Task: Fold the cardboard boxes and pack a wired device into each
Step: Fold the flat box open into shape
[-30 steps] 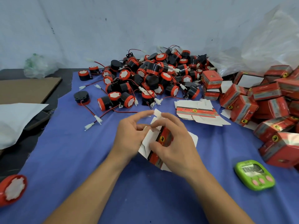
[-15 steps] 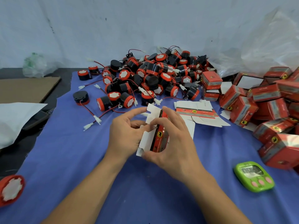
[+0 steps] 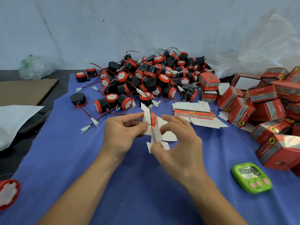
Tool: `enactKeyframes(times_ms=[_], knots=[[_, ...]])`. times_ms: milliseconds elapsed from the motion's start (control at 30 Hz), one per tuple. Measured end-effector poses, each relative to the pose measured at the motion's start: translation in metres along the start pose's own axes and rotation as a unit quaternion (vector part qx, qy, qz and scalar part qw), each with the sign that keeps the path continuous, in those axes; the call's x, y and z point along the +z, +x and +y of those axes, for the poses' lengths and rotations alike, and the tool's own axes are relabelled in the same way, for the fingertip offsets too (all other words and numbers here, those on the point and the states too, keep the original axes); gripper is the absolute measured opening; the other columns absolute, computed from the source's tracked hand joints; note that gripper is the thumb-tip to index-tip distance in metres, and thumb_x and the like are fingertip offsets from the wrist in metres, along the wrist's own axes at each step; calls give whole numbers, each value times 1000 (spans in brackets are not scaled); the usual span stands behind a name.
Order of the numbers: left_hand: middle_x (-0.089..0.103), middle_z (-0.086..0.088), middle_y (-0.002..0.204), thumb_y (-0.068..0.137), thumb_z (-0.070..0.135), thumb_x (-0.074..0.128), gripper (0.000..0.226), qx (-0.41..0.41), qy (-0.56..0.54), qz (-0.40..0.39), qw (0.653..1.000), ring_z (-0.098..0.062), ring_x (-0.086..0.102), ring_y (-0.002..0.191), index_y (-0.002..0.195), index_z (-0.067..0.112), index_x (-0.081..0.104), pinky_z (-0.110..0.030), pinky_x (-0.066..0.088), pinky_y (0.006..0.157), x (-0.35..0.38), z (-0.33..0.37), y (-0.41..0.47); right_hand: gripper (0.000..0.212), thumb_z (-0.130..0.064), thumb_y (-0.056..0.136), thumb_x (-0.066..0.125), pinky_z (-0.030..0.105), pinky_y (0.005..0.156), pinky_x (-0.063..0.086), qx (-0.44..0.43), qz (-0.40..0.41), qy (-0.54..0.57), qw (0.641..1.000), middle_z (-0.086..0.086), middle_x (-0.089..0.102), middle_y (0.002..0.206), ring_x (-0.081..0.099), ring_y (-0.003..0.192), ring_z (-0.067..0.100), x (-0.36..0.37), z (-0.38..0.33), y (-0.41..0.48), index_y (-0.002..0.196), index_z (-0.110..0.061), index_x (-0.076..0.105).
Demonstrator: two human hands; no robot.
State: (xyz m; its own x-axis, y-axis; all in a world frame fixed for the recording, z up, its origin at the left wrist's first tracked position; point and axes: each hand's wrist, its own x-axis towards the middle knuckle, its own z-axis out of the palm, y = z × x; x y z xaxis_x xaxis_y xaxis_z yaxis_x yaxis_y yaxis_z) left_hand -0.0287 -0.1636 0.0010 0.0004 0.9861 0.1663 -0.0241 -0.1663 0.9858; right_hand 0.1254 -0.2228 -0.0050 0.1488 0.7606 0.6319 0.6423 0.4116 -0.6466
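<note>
Both hands hold one flat red-and-white cardboard box [image 3: 154,127] above the blue cloth, edge-on to me with its white flaps splayed out. My left hand [image 3: 121,132] pinches its left side between thumb and fingers. My right hand [image 3: 178,143] grips the lower right flaps. A pile of black-and-red wired devices [image 3: 146,78] with red wires and white plugs lies behind the hands. A small stack of flat unfolded boxes [image 3: 194,112] rests to the right of them.
Folded red boxes [image 3: 267,108] are heaped at the right, under a clear plastic bag [image 3: 259,46]. A green timer [image 3: 251,177] lies front right. One red-faced device [image 3: 8,192] sits at the front left edge. Brown cardboard [image 3: 24,91] and a white bag [image 3: 13,120] lie left.
The box has been lifted and turned from lying nearly flat to standing edge-on, its flaps spreading apart. Both hands rose with it and shifted their grip.
</note>
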Motion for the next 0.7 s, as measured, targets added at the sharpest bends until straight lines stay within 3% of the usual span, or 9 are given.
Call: enactKeyframes(times_ms=[100,200,300,367,467,600,700], knots=[[79,-1,76,85,-2,79,34,31,36,10,999,-12,74,67,105,26,76,-20,57,61,-2,0,0,12,-27,65,74,5,75,39,76,5,-17,997,-29,62,88,58,97,-5,0,-3,-4,72,-29,64],[71,-7,64,85,5,75,46,45,67,19,997,-11,60,51,124,31,68,-20,52,53,0,-2,-2,19,-51,73,59,18,56,32,134,-62,-105,983,-16,58,72,55,78,3,6,-5,-7,65,-34,54],[61,-15,59,77,26,66,45,42,96,2,994,-16,45,51,106,61,67,-32,44,50,3,-2,-2,33,-59,84,48,25,51,26,130,-125,-212,961,-10,61,70,50,61,7,8,-6,-5,68,-30,51],[60,-12,58,76,30,63,46,40,118,-14,992,-17,41,54,101,69,65,-36,40,52,1,-1,-1,36,-57,91,48,27,50,25,111,-138,-243,954,-7,61,68,49,59,14,7,-7,-4,71,-27,51],[58,-16,62,69,39,64,46,32,143,-32,989,-16,35,55,106,66,65,-36,35,51,-1,-2,0,40,-44,97,49,29,47,20,67,-116,-249,959,-3,58,63,45,56,21,8,-9,-4,63,-24,42],[54,-25,68,64,38,62,40,29,140,-26,989,-18,29,58,100,52,69,-37,29,52,4,-4,-1,35,-26,85,60,22,48,13,46,-27,-211,976,2,56,52,40,49,26,7,-8,-3,55,-21,44],[48,-14,57,66,35,62,35,24,130,-26,991,-19,28,57,95,52,70,-34,28,50,8,-5,-2,35,-22,83,65,21,49,14,48,-2,-201,978,0,49,50,38,48,25,3,-6,-4,54,-18,48]])
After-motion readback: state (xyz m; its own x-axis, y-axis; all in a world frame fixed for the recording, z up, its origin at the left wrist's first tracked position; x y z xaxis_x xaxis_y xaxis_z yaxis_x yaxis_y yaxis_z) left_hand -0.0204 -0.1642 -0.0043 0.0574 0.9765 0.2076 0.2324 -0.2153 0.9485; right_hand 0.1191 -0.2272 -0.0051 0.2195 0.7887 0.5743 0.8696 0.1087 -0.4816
